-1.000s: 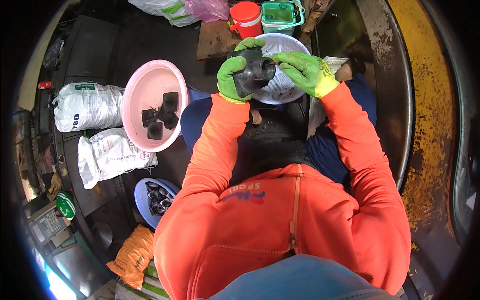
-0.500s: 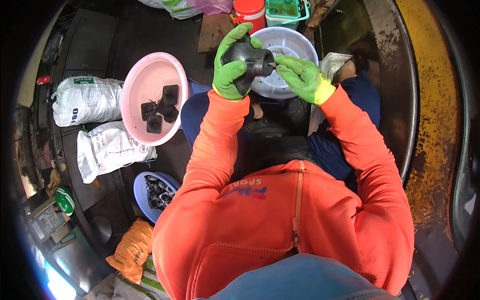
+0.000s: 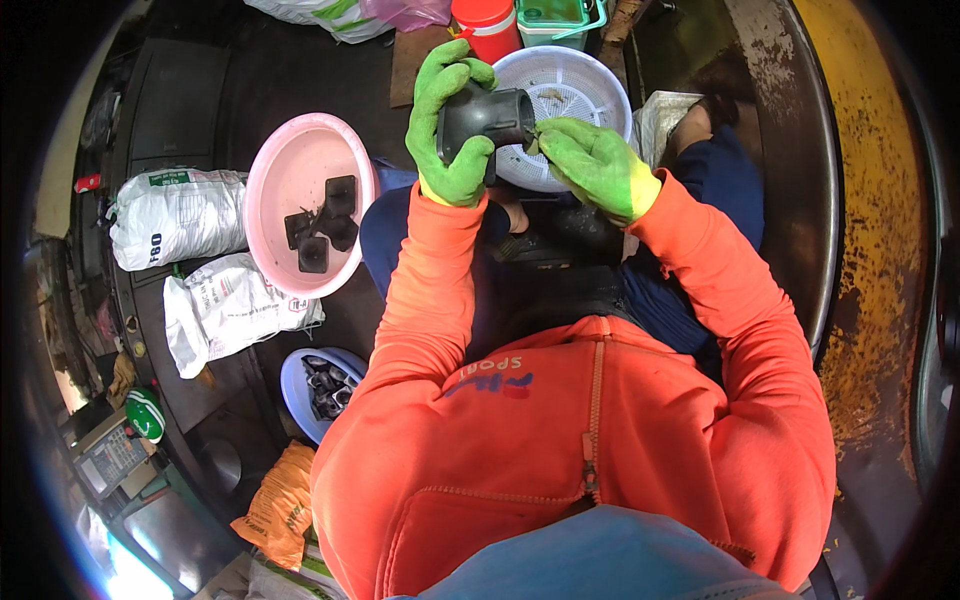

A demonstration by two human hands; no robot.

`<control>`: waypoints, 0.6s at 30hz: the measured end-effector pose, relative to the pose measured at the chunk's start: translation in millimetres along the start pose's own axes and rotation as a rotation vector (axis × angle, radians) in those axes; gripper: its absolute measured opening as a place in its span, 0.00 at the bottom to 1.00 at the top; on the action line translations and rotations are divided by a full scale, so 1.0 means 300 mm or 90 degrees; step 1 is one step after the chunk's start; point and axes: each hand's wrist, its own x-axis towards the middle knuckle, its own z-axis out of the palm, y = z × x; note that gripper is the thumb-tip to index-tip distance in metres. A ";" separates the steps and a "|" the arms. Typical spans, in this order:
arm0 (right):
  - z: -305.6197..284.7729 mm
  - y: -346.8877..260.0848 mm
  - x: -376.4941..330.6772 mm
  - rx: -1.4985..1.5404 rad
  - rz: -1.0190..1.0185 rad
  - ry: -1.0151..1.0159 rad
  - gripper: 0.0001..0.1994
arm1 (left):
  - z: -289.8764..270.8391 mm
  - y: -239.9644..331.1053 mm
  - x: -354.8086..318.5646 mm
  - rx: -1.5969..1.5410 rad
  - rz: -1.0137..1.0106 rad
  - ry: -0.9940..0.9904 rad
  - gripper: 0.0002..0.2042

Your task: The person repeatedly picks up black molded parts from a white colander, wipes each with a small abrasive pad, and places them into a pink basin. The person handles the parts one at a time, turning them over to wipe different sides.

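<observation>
My left hand (image 3: 435, 135), in a green glove, is wrapped round a black moulded part (image 3: 487, 120) with a round hollow neck. The neck's open end faces right. At that mouth my right hand (image 3: 598, 168), gloved the same way, has its thumb and fingers pinched together. A small thin thing shows at its fingertips by the neck's rim, too small to name. Behind both hands sits a white perforated basin (image 3: 612, 92) with a few small scraps in it.
A pink basin (image 3: 268, 150) at the left holds several black moulded parts (image 3: 338, 210). Below it, a blue basin (image 3: 292, 385) contains more dark pieces. White sacks (image 3: 180, 220) lie farther left. A red-lidded jug (image 3: 485, 35) and a green container (image 3: 555, 20) stand at the back.
The black part has turned in my left hand, so its flared lower edge shows less and its round mouth more. My right hand has moved slightly down and left, staying at the neck's rim.
</observation>
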 end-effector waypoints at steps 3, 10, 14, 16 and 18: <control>0.025 -0.037 -0.034 0.063 0.060 0.020 0.12 | 0.011 0.003 -0.003 0.049 0.051 0.010 0.28; -0.004 -0.105 -0.054 0.083 0.165 -0.039 0.15 | 0.014 0.024 -0.006 0.193 0.138 -0.064 0.26; -0.023 -0.099 -0.066 0.180 0.239 -0.029 0.16 | 0.006 0.018 -0.015 0.308 0.189 -0.125 0.29; -0.034 -0.092 -0.057 0.321 0.250 -0.049 0.15 | 0.009 0.011 -0.020 0.325 0.198 -0.126 0.30; -0.048 -0.082 -0.024 0.516 0.246 -0.080 0.15 | 0.017 0.007 -0.023 0.334 0.161 -0.119 0.31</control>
